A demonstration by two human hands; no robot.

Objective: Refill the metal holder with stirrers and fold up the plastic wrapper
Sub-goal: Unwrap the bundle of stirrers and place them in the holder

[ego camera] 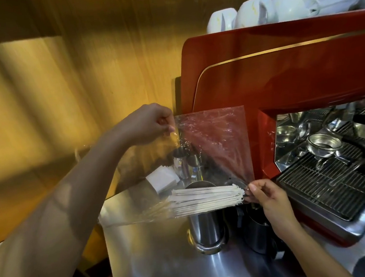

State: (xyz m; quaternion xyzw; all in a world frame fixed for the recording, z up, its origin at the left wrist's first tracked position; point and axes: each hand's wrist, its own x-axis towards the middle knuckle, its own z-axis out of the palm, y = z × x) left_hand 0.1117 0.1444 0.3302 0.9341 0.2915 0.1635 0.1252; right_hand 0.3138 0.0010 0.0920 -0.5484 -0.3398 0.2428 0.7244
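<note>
The clear wrapper (213, 149) hangs spread in the air over the metal holder (206, 229), with the stirrers (206, 199) bunched sideways along its lower edge, right at the holder's mouth. The left hand (151, 124) pinches the wrapper's upper left corner; the right hand (266, 194) pinches its lower right corner beside the stirrer ends. A dark jug (257, 233) stands just right of the holder, white napkins (163, 179) and small canisters (183, 162) farther back. The steel surface (157, 262) meets a wooden wall (41, 95). On the right is a red coffee machine (281, 67), partly cut off, with cups (254, 10) on top. The wrapper blurs the holder's rim.
</note>
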